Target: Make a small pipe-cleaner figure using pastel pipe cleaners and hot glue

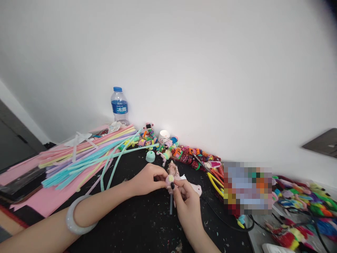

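Observation:
My left hand (pixel 147 180) and my right hand (pixel 186 200) meet over the black table (pixel 137 225). Both pinch a small fuzzy craft piece (pixel 172 172), pink and brown on top with a pale yellow-green ball, mounted on a thin stick that runs down past my right fingers. Fingers of both hands are closed around it. A pale jade-like bangle (pixel 76 219) sits on my left wrist. A white piece of paper (pixel 195 188) lies just behind my right hand.
A bundle of long pastel pipe cleaners (pixel 86 158) lies on pink sheets at left. A water bottle (pixel 119 105) stands by the wall. Small colourful fuzzy figures (pixel 168 146), a white cup (pixel 164 136), pliers (pixel 214 179) and more bright pieces (pixel 302 207) fill the right.

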Demonstrator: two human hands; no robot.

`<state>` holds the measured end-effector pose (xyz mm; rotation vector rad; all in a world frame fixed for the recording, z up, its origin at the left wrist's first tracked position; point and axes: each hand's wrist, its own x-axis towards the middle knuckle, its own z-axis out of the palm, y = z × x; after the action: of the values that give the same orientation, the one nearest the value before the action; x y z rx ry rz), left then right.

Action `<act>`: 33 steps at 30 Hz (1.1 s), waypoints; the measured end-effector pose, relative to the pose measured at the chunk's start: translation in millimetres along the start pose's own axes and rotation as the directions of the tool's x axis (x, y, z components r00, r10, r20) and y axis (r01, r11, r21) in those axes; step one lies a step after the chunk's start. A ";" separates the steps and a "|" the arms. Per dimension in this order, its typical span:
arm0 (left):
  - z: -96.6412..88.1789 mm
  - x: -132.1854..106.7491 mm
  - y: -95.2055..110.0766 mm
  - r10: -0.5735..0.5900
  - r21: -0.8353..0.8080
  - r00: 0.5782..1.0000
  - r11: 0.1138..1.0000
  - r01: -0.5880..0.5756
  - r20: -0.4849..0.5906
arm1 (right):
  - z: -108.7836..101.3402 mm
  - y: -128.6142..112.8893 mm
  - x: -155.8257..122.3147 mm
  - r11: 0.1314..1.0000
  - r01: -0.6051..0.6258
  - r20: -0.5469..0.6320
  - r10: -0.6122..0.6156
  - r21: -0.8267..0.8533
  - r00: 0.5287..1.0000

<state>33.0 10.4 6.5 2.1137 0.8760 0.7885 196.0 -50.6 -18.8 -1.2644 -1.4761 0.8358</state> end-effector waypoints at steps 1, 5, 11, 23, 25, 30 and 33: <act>-0.2 0.0 -0.1 0.008 0.003 1.000 1.000 -0.008 0.000 | 0.1 -0.4 0.0 1.000 0.008 -0.002 -0.008 -0.005 1.000; -0.4 -0.4 -0.8 0.034 0.030 0.999 0.999 -0.034 -0.009 | 0.2 -1.6 0.8 0.999 0.029 0.005 -0.029 -0.016 1.000; -0.7 -1.4 -0.4 0.083 0.059 0.996 0.995 -0.081 -0.025 | -0.6 -1.0 0.3 1.000 0.004 0.029 -0.005 0.011 1.000; 0.3 -1.6 4.9 0.069 -0.053 0.997 0.996 -0.067 0.037 | -1.2 2.9 0.5 0.997 -0.066 0.008 0.066 0.043 0.998; -0.7 -2.2 6.1 0.084 -0.070 0.995 0.994 -0.080 0.061 | -1.3 3.5 0.8 0.997 -0.064 0.001 0.064 0.052 0.998; -3.2 -3.1 8.1 0.101 -0.049 0.992 0.994 -0.098 0.068 | -1.1 3.8 0.7 0.998 -0.049 -0.018 0.050 0.046 0.999; -3.5 -2.9 8.2 0.092 -0.041 0.994 0.995 -0.089 0.066 | -1.3 4.1 -0.3 0.999 -0.038 -0.008 0.038 0.014 0.999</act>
<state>31.5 5.2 14.1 2.1460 0.7283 0.7689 198.4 -50.1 -22.4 -1.2878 -1.4408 0.8636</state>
